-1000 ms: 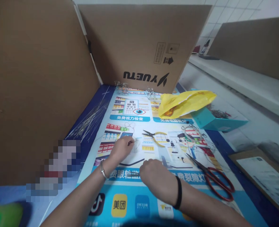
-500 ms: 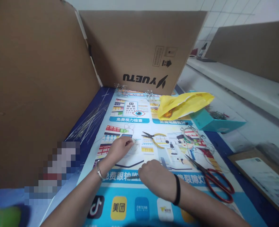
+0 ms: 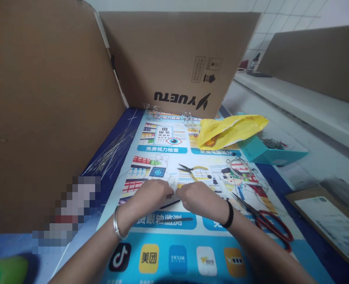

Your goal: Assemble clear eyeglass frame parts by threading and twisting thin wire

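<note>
Along the left of the poster (image 3: 216,236), a tall brown cardboard sheet (image 3: 44,114); across the poster's far end, another cardboard sheet (image 3: 174,55) with upside-down black lettering. Off the poster's right, on a pale ledge (image 3: 284,86), a further upright piece of cardboard (image 3: 316,59). Over the poster's far right corner, a yellow bag (image 3: 230,132), crumpled, partly against a teal box (image 3: 275,156) with tangled bits inside. Right of the poster, near its lower half, a brown packet (image 3: 325,221) with a white label. Above the poster's middle, left hand (image 3: 151,193) and right hand (image 3: 199,197), just beside each other, knuckles up, fingers curled inward; tips mostly hidden, so no telling whether clamped on anything. Left of the poster, a loose spread of thin straight wires (image 3: 111,153). At the poster's right side, partly behind the right forearm, red-handled scissors (image 3: 257,214); farther up that side, a wire coil (image 3: 232,170). On the poster's middle, just beyond the right hand, yellow-handled pliers (image 3: 191,169). Nearer than both hands, flat on the poster's printed band, a dark thin stick (image 3: 186,219). On the poster beyond the left hand, faint loops of fine wire (image 3: 164,159), too thin for tracing.
</note>
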Demonstrator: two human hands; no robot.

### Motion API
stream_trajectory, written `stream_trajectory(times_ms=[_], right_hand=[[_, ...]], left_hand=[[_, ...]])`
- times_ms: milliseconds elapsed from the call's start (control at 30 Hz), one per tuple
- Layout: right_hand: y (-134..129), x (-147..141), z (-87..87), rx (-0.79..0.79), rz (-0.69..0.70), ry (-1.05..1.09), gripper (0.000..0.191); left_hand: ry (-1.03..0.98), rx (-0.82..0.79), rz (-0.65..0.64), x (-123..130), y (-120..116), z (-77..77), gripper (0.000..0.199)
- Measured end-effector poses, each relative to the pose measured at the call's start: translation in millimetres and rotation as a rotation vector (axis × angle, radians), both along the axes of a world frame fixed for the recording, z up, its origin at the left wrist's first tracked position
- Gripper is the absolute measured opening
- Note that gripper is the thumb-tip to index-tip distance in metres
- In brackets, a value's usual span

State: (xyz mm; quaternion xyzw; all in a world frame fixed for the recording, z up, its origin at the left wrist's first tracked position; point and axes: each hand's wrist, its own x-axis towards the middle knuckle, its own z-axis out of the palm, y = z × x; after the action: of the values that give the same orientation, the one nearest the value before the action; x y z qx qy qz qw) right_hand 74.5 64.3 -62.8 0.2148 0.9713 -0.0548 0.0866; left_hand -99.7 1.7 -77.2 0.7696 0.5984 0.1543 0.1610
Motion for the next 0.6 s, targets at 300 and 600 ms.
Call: stream_trajectory(times_ms=[300,600], right_hand=[[0.1,-5.1,-6.9,0.059,-0.074,0.063,0.015],[0.4,-10.1,-14.1,0.072,-0.132,0.099,0.015]], left_hand=[[0.327,0.159,-0.043,20.3,-2.2,0.6,0.014],[0.367,0.157,0.003,23.7,-2.7,-6.1,0.013]])
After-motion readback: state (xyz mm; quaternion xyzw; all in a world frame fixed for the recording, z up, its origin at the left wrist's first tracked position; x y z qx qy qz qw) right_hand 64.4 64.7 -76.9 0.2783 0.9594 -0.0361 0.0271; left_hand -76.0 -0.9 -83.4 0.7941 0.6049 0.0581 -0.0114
